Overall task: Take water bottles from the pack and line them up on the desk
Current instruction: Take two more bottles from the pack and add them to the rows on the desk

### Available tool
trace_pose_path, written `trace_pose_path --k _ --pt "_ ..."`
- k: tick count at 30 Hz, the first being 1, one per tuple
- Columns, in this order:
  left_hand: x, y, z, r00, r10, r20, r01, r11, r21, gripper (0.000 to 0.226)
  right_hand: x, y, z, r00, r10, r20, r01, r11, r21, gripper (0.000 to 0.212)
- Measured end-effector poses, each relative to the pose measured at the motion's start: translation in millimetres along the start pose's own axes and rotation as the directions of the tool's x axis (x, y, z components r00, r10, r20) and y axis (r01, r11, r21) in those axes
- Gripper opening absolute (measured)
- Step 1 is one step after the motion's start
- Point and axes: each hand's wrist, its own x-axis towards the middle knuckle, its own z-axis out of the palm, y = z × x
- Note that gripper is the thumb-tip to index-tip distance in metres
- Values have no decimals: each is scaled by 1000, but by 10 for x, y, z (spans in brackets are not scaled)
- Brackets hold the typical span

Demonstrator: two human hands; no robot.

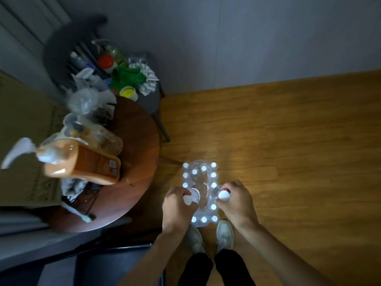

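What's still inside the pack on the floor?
The pack still holds white-capped bottles around its edge; the middle looks emptied. The left hand and right hand each grip a bottle, covering whatever sits beneath them.

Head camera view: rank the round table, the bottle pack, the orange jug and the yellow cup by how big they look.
1. Round table, largest.
2. Orange jug and bottle pack look about alike; the jug stands nearer the camera, so I won't rank them.
3. Yellow cup, smallest, though it sits farther off.

Head view, steeply downward, floor far below.
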Motion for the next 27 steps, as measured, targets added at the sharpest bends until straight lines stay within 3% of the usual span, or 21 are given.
trace_pose_path --k 6,14,21,27 --pt "-496 240 -535 1000 28 7 -28 1000 -2 22 -576 -362 -397 999 25 -28 -25 1000 10 20" --pt "-1109 341 -951 999 50 21 -49 998 -48 21 -1037 -656 -726 999 -52 10 52 999 -12 21" --pt "-1502 403 -1048 992 -81 -99 70 991 -110 24 -1169 -802 -1012 973 -223 63 225 974 -29 15" --pt "-1989 520 -1026 936 -226 -269 177 965 -193 25 -1257 -857 -1240 909 -387 152 401 913 -74 20"
